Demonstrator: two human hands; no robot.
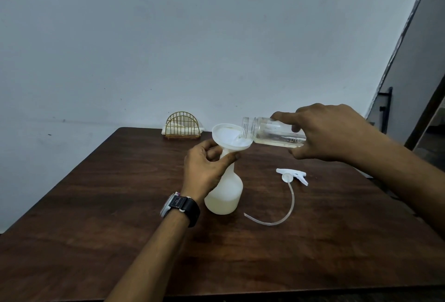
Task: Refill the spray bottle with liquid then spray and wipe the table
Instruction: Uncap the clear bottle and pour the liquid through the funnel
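A white spray bottle [225, 193] is seen upright near the middle of the dark wooden table [96, 205], its lower part filled with a pale, cloudy liquid. A white funnel [231, 136] is seated in its neck, and the stem is pinched by the left hand [206, 169], thumb and fingers closed around the join of funnel and neck. A black watch [181, 207] is worn on that wrist.

The clear jar [272, 134] is held on its side by the right hand [330, 133], fingers wrapped over the top and thumb underneath, with the threaded mouth tipped down at the funnel's right rim. Clear liquid lies along the jar's lower side, and some is seen running from the mouth into the funnel bowl (the stream itself is faint against the white plastic).

The spray head [292, 175] is laid flat on the table to the right of the bottle, apart from it, its long clear tube [277, 212] curling toward the front. At the table's far edge, against the wall, a gold wire napkin holder [183, 125] is set, white napkins inside.
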